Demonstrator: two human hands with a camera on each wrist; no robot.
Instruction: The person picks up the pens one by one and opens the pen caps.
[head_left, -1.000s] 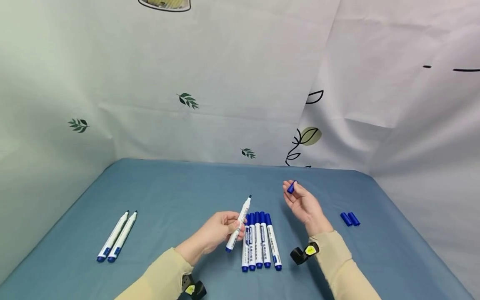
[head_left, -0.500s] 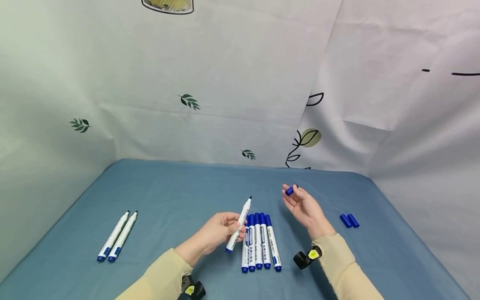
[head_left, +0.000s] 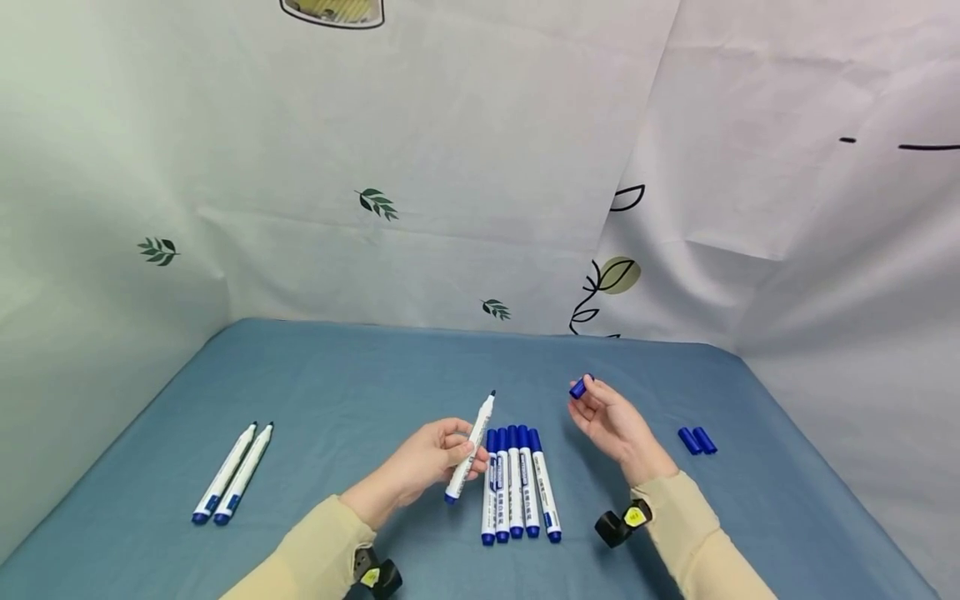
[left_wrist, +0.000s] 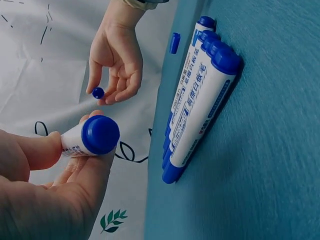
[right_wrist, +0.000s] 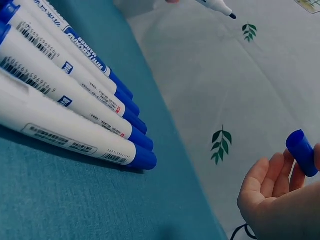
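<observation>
My left hand (head_left: pixel 431 462) holds an uncapped whiteboard marker (head_left: pixel 472 446) between thumb and fingers, its dark tip pointing up and away. In the left wrist view the marker's blue end (left_wrist: pixel 102 135) faces the camera. Off to the right, my right hand (head_left: pixel 615 425) pinches a blue cap (head_left: pixel 579 387) above the table; the right wrist view shows the cap (right_wrist: pixel 302 152) between thumb and fingers. Between the hands, several capped markers (head_left: pixel 516 487) lie side by side in a row, blue caps facing away. The left fingertips are close to that row; contact cannot be told.
Two uncapped markers (head_left: pixel 234 475) lie parallel at the left of the blue-covered table (head_left: pixel 352 375). Two loose blue caps (head_left: pixel 697 440) lie together on the right. A white patterned cloth (head_left: pixel 435 167) hangs behind the table and along its sides.
The right hand has lowered slightly, and its cap has turned between the fingers. The left hand, still holding the marker, has shifted slightly left. Markers and caps on the table stay in place.
</observation>
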